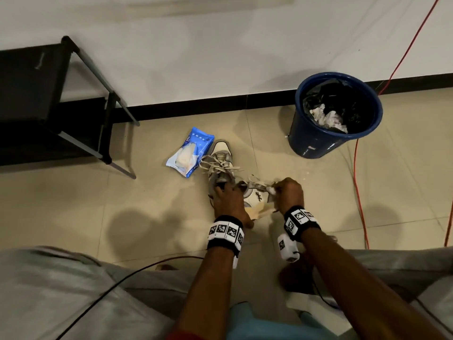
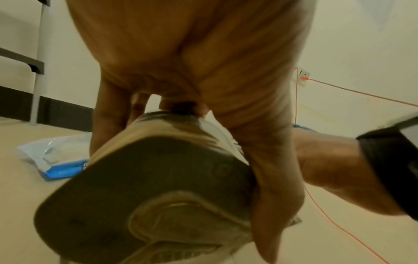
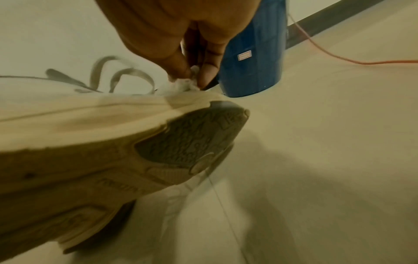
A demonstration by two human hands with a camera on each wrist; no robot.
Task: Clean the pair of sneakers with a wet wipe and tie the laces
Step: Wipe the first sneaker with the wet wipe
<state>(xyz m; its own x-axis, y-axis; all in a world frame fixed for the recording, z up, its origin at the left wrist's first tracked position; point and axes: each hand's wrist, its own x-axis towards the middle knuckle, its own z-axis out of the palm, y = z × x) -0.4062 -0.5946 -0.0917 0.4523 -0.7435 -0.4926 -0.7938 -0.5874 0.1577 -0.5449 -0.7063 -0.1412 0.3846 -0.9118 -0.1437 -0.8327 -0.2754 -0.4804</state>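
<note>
- My right hand (image 1: pixel 289 192) pinches a balled wipe (image 3: pixel 184 84) between thumb and fingers (image 3: pixel 209 71), pressed on the toe rim of the shoe (image 1: pixel 255 197) I'm cleaning.
- My left hand (image 1: pixel 229 200) grips that shoe at the heel, thumb down one side, fingers curled over the collar; it is tipped up, sole (image 2: pixel 147 187) facing my wrists.
- To do this well, I judge I should keep the heel grip firm so the shoe can't twist, rub in short strokes along the rim, refold the wipe to a fresh face, then turn the shoe for the sole edge.
- Its laces (image 3: pixel 122 75) hang loose; keep the wipe from dragging them.
- The second shoe (image 1: pixel 220 160) stands on the floor at 11 o'clock of my left hand, touching it, laces untied.
- The wipe pack (image 1: pixel 190 152), blue, lies just beside that shoe, at its 9 o'clock; its print is too small to read.
- The bin (image 1: pixel 335 114) stands at 1 o'clock, crumpled wipes inside; its small sticker is unreadable.
- The sole's moulded lettering is blurred.
</note>
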